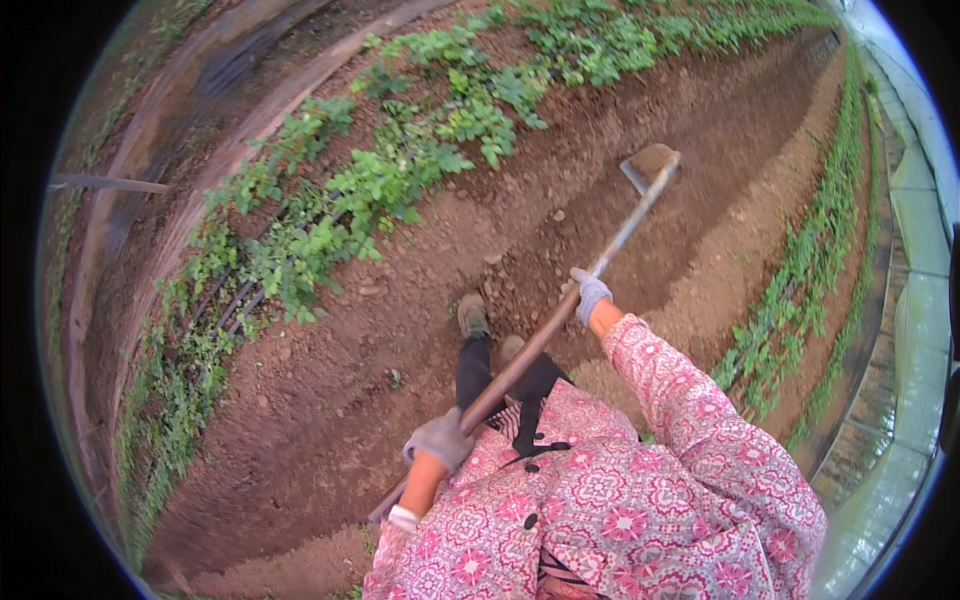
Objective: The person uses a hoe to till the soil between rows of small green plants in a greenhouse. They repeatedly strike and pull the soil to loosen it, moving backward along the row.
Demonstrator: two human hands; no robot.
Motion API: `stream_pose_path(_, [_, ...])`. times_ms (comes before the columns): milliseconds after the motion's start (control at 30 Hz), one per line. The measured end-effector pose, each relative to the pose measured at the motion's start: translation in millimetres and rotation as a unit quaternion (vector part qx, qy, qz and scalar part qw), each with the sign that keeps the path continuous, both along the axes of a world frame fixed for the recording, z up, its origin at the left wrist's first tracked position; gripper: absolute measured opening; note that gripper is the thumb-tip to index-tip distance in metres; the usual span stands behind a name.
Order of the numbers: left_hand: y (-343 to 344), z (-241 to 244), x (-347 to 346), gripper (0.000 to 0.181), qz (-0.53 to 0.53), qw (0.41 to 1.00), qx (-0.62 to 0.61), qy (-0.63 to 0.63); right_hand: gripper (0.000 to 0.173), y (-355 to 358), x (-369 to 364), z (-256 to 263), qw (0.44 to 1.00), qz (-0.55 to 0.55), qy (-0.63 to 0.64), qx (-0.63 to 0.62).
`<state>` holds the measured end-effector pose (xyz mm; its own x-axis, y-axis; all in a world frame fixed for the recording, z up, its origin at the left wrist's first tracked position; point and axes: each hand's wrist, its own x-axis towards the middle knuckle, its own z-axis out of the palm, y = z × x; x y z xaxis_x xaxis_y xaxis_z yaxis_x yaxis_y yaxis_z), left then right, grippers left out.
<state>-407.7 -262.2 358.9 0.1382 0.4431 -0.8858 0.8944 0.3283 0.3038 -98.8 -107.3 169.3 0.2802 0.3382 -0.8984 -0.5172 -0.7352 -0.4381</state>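
Observation:
A long-handled hoe [541, 334] runs diagonally from beside my waist to the upper right. My left hand [440, 442], in a grey glove, grips the lower part of its shaft close to my body. Further up the shaft, my right hand [589, 294], also gloved, is closed around it. The hoe's metal blade [649, 166] is at the far end, over the brown soil of the furrow; whether it touches the ground I cannot tell. My shoe [472, 315] stands on loose soil below the shaft.
A bed of leafy green plants [360, 195] with dark drip lines [244, 300] curves along the left. Another plant row [806, 292] lies to the right, beyond a soil ridge [720, 262]. Pale sheeting [922, 315] borders the far right. Small clods lie near my feet.

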Motion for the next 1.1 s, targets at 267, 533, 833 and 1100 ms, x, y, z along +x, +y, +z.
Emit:
stream_pose_path(267, [20,-45,52,0.031,-0.047,0.997,-0.05,0.045,0.019,-63,-39,-67,0.998,0.027,0.02,-0.053])
stream_pose_path(533, [-39,21,12,0.03,-0.071,0.973,-0.124,0.179,0.025,-103,-38,-150,0.999,0.006,0.03,-0.024])
stream_pose_path(833, [-51,174,19,0.017,-0.203,0.898,-0.103,0.377,0.02,-180,-136,-31,0.95,-0.077,0.276,-0.123])
stream_pose_path(1100, [-1,246,-16,0.026,-0.395,0.792,0.292,0.363,0.018,-102,-116,1,0.895,-0.218,0.386,-0.045])
